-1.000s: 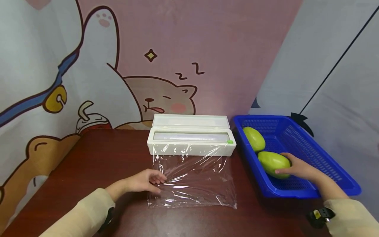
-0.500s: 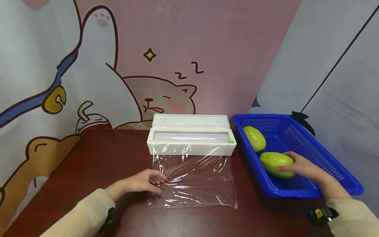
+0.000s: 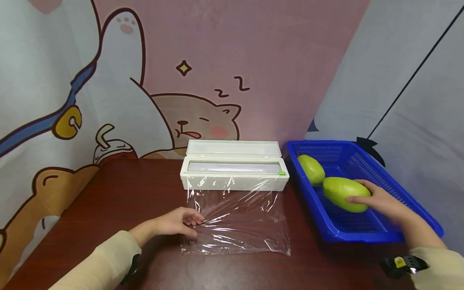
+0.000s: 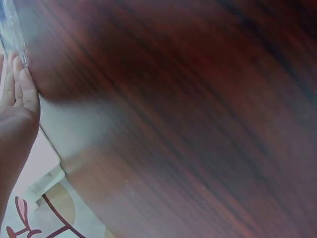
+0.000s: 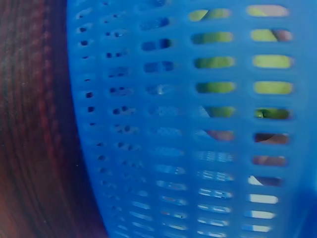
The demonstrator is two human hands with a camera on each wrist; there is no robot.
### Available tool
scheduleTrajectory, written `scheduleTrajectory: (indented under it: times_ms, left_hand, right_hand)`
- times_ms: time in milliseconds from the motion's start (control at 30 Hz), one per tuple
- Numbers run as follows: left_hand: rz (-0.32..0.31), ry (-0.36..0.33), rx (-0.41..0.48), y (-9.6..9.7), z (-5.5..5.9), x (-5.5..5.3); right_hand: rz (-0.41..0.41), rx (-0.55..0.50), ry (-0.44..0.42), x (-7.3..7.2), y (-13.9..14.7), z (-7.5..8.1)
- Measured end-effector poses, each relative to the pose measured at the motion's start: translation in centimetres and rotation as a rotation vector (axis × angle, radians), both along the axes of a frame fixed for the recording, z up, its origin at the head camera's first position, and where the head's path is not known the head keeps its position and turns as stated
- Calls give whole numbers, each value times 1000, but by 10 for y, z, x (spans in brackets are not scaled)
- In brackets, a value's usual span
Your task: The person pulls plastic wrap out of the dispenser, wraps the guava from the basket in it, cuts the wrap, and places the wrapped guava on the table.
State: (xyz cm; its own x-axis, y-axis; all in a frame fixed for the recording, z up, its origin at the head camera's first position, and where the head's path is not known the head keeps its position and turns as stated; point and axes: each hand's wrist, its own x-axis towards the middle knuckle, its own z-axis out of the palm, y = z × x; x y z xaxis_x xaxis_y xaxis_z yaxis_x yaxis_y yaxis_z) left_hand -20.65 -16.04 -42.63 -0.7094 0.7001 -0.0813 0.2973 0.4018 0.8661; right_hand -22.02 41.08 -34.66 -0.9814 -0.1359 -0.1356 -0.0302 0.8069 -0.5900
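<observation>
My right hand grips an oval yellow-green fruit by its right end, thumb on the near side, over the blue plastic basket. A second such fruit lies against the basket's left wall. On the table, a sheet of clear cling film stretches forward from a white dispenser box. My left hand rests at the film's left side, fingers loosely bent. The left wrist view shows the fingers extended along the film's edge. In the right wrist view, the basket wall hides most of the fruit.
The dispenser's lid stands raised at the back, and a green slider sits at its right end. Behind the dark wooden table hangs a cartoon-printed cloth. The basket stands right of the dispenser.
My right hand has moved right and slightly farther back with the fruit, which now appears raised off the basket floor. My left hand, the film and the dispenser have stayed in place.
</observation>
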Motion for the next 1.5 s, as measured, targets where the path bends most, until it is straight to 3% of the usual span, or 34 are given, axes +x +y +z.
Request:
scheduleTrajectory:
  times_ms: [200, 567, 1200, 1500]
  left_hand:
    - [2, 11, 4, -1, -1, 0]
    - [-3, 19, 20, -3, -2, 0]
    - [-6, 25, -2, -2, -2, 0]
    - [17, 138, -66, 0, -3, 8]
  right_hand:
    - [5, -31, 28, 3, 4, 10]
    - [59, -333, 16, 8, 0, 20]
    - [197, -455, 42, 19, -55, 53]
    - [265, -513, 27, 30, -95, 62]
